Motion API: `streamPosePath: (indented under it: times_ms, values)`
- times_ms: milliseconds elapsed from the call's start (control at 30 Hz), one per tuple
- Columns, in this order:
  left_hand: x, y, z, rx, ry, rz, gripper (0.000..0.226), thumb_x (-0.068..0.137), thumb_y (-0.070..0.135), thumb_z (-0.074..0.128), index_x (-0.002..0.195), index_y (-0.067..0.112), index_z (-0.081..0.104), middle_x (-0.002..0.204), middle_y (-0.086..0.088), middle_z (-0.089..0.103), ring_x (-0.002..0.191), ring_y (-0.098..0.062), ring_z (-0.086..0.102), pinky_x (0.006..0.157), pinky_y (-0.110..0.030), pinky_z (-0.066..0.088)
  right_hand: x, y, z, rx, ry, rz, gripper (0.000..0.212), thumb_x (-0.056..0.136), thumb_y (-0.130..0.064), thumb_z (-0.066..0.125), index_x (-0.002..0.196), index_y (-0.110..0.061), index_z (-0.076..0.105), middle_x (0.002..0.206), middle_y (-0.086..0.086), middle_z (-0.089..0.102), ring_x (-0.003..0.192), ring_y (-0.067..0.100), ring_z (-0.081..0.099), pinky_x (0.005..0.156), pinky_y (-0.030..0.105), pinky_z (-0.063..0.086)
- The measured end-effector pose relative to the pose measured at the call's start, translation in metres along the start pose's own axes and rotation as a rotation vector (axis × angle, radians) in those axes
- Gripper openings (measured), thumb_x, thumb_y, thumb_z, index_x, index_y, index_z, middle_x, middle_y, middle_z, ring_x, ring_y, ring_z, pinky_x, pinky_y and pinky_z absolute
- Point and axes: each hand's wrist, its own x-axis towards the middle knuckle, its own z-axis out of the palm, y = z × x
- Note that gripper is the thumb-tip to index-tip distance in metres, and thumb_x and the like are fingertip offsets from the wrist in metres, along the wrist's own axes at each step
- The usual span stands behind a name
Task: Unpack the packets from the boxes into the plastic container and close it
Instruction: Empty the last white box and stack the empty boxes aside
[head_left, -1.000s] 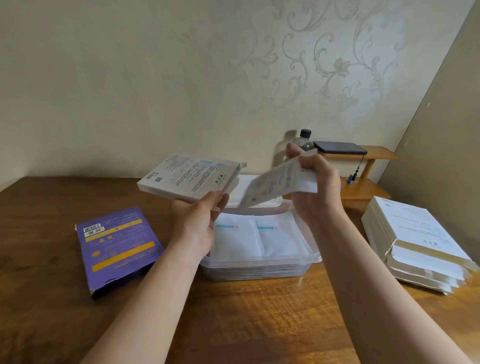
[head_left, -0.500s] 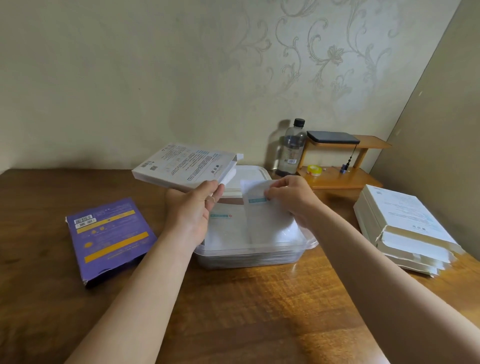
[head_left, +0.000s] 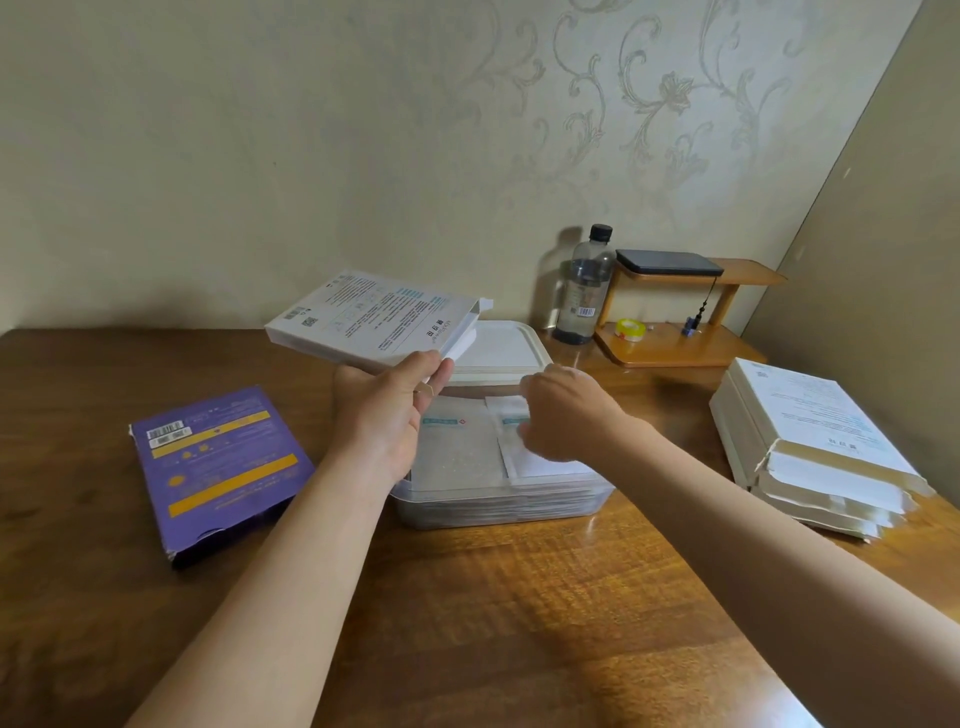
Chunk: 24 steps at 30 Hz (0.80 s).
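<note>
My left hand (head_left: 387, 415) grips an opened white box (head_left: 374, 317) by its near edge and holds it tilted above the left rear of the clear plastic container (head_left: 498, 512). White packets (head_left: 452, 452) lie in two side-by-side piles inside the container. My right hand (head_left: 566, 415) is low over the right pile, its fingers curled on the top packet (head_left: 540, 465), which lies almost flat. The container's white lid (head_left: 498, 348) rests on the table just behind the container.
A purple and yellow box (head_left: 218, 462) lies flat at the left. A stack of opened white boxes (head_left: 810, 441) sits at the right. At the back right are a water bottle (head_left: 584, 291) and a small wooden shelf (head_left: 675, 348) with a tape roll (head_left: 630, 328).
My right hand has brought the packet down from beside the box into the container, onto the right pile. My left hand has kept the white box in about the same place.
</note>
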Motion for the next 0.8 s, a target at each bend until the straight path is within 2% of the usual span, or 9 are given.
streamPosePath:
  times_ms: [67, 133, 200, 300, 367, 467, 567, 633, 800]
  values:
    - [0.000, 0.000, 0.001, 0.000, 0.003, 0.001, 0.037, 0.087, -0.018, 0.063, 0.106, 0.014, 0.060, 0.105, -0.003, 0.072, 0.102, -0.020, 0.068, 0.078, -0.030, 0.062, -0.001, -0.002, -0.005, 0.018, -0.189, -0.040, 0.052, 0.095, -0.046, 0.059, 0.138, -0.016, 0.052, 0.138, 0.005, 0.056, 0.124, 0.025, 0.053, 0.104, 0.035, 0.041]
    - [0.000, 0.000, 0.002, 0.001, 0.005, -0.001, 0.038, 0.087, -0.019, 0.063, 0.104, 0.015, 0.062, 0.103, -0.001, 0.073, 0.099, -0.018, 0.069, 0.079, -0.031, 0.062, -0.003, -0.001, -0.009, 0.022, -0.327, -0.048, 0.068, 0.094, -0.057, 0.055, 0.149, -0.019, 0.041, 0.148, 0.003, 0.048, 0.134, 0.025, 0.045, 0.108, 0.036, 0.036]
    - [0.000, 0.000, 0.002, 0.001, 0.001, -0.002, 0.038, 0.086, -0.019, 0.063, 0.103, 0.015, 0.064, 0.100, 0.001, 0.075, 0.096, -0.016, 0.069, 0.080, -0.032, 0.062, -0.003, 0.004, -0.007, 0.031, -0.372, -0.036, 0.070, 0.093, -0.059, 0.054, 0.149, -0.020, 0.040, 0.148, 0.004, 0.048, 0.132, 0.025, 0.046, 0.106, 0.036, 0.037]
    - [-0.001, 0.000, 0.002, 0.004, -0.004, 0.002, 0.039, 0.087, -0.019, 0.064, 0.104, 0.016, 0.063, 0.103, 0.000, 0.074, 0.102, -0.018, 0.070, 0.080, -0.032, 0.062, -0.003, 0.007, -0.005, 0.050, -0.389, -0.017, 0.067, 0.093, -0.060, 0.055, 0.145, -0.020, 0.043, 0.140, 0.003, 0.054, 0.124, 0.024, 0.050, 0.091, 0.031, 0.038]
    - [-0.001, 0.000, 0.002, 0.010, -0.007, 0.003, 0.039, 0.087, -0.019, 0.063, 0.103, 0.017, 0.063, 0.094, 0.004, 0.076, 0.091, -0.016, 0.068, 0.080, -0.032, 0.062, -0.003, 0.007, -0.003, 0.053, -0.389, -0.025, 0.065, 0.093, -0.059, 0.055, 0.144, -0.019, 0.045, 0.137, 0.004, 0.056, 0.122, 0.024, 0.052, 0.087, 0.029, 0.036]
    - [-0.002, 0.000, 0.002, 0.018, -0.011, 0.003, 0.039, 0.087, -0.019, 0.063, 0.102, 0.017, 0.063, 0.086, 0.008, 0.078, 0.083, -0.015, 0.064, 0.081, -0.033, 0.062, -0.003, 0.008, -0.005, 0.042, -0.396, -0.040, 0.068, 0.093, -0.061, 0.054, 0.144, -0.019, 0.044, 0.138, 0.004, 0.056, 0.123, 0.024, 0.052, 0.089, 0.030, 0.038]
    - [-0.001, 0.000, 0.001, 0.018, -0.012, 0.003, 0.040, 0.087, -0.018, 0.064, 0.105, 0.017, 0.063, 0.101, 0.001, 0.075, 0.097, -0.016, 0.071, 0.079, -0.031, 0.062, -0.002, 0.011, -0.014, -0.049, -0.442, -0.077, 0.080, 0.088, -0.069, 0.051, 0.150, -0.021, 0.036, 0.147, 0.004, 0.049, 0.132, 0.026, 0.047, 0.104, 0.037, 0.039]
    - [-0.001, 0.000, 0.001, 0.021, -0.013, 0.000, 0.039, 0.087, -0.018, 0.064, 0.106, 0.016, 0.062, 0.105, -0.001, 0.073, 0.097, -0.016, 0.071, 0.079, -0.031, 0.062, -0.001, 0.013, -0.019, -0.106, -0.495, -0.102, 0.084, 0.089, -0.068, 0.052, 0.155, -0.023, 0.028, 0.152, 0.004, 0.044, 0.136, 0.028, 0.044, 0.109, 0.042, 0.038]
    - [0.000, 0.001, 0.000, 0.010, -0.018, -0.014, 0.038, 0.087, -0.017, 0.065, 0.106, 0.015, 0.061, 0.105, -0.002, 0.072, 0.092, -0.015, 0.071, 0.080, -0.031, 0.062, 0.002, 0.012, -0.014, -0.139, -0.536, -0.081, 0.084, 0.089, -0.058, 0.063, 0.154, -0.022, 0.025, 0.143, 0.004, 0.050, 0.125, 0.025, 0.050, 0.101, 0.037, 0.042]
